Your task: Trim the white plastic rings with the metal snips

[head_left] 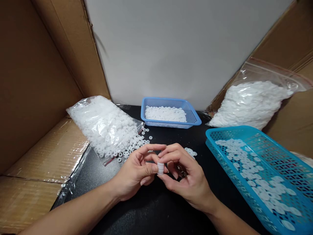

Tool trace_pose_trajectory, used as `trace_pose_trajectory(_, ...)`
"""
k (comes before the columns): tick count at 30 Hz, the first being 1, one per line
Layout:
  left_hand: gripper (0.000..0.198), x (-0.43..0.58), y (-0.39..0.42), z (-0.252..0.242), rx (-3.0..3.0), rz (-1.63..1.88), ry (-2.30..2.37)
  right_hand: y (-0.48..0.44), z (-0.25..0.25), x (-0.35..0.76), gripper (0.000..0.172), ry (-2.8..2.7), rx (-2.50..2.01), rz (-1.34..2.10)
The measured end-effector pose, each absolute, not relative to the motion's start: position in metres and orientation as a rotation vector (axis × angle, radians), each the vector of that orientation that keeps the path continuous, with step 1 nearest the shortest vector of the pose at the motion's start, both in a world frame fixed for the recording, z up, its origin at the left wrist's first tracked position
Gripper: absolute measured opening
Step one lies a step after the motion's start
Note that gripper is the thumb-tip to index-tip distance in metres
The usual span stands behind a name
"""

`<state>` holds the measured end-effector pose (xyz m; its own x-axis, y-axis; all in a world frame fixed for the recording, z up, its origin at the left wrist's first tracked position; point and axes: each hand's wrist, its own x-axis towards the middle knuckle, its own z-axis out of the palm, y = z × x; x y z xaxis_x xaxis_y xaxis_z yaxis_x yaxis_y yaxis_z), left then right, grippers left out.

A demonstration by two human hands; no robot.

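Note:
Between my two hands is a short upright stack of white plastic rings. My left hand pinches the stack from the left with thumb and fingers. From the right, my right hand closes on it, fingertips at the top and thumb at the bottom. A small brownish metallic item shows in the curl of my right hand's fingers; its kind is unclear. Loose white rings spill from an open clear plastic bag beyond my left hand. A few flat white discs lie just past my right hand.
A blue basket with small white pieces stands at the back. On the right, a larger turquoise basket holds scattered white discs. Behind it leans a full zip bag. Cardboard walls and a white panel enclose the black table.

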<state>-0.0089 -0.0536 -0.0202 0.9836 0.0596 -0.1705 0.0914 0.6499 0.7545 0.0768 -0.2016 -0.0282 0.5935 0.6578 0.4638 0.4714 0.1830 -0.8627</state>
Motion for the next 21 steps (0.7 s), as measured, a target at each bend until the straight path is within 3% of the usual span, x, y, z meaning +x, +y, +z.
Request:
trace_pose_trajectory(6, 0.035, -0.0103, -0.0532, -0.0219, 0.882, -0.036, 0.123, -0.2025, -0.029, 0.0767, 0.02, -0.999, -1.416, 0.186)
trace_pose_trajectory(9, 0.037, -0.0105, -0.0536, -0.0228, 0.923, 0.011, 0.111, -0.2036, -0.0293, 0.076, 0.015, -0.927, -1.455, 0.193)
trace_pose_trajectory(21, 0.038, -0.0105, -0.0583, -0.0263, 1.026, 0.16, 0.338, -0.2018, -0.0304, 0.0769, 0.018, -1.035, -1.693, -0.126)
